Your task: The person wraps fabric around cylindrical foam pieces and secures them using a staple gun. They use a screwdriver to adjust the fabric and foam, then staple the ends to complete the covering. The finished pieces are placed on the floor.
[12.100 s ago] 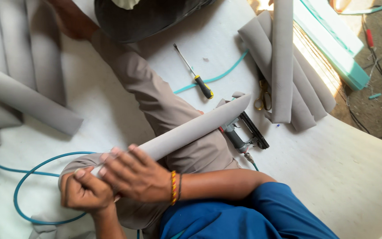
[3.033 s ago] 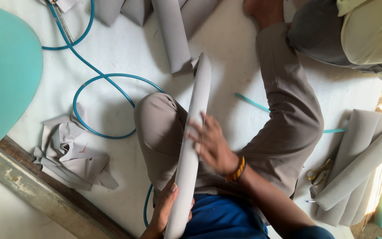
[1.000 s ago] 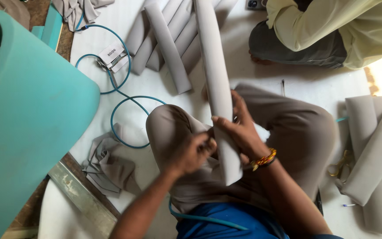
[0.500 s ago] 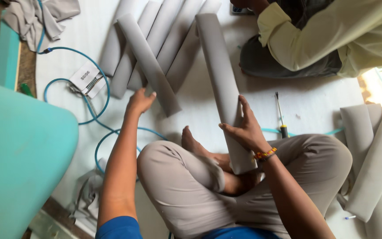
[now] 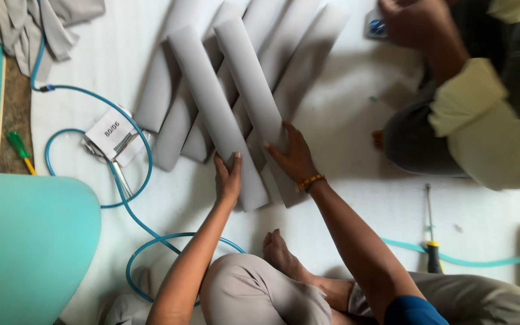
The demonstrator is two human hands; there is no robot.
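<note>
Whereas the left hand (image 5: 229, 178) hovered earlier, both open palms now press rolls (image 5: 254, 102): left (image 5: 212, 111), right hand (image 5: 296, 157) its neighbour.

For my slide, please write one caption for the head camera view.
Seated person's left hand and right hand rest on grey fabric-covered rolls stacked on a white floor.

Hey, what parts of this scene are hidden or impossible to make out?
- Head view: the co-worker's hand covers most of a small object; its kind is unclear.
- The top edge cuts off the far ends of the grey rolls.
- Left hand and right hand hide the roll surfaces under their palms.
- The blue hose runs beneath the person's knee.
</note>
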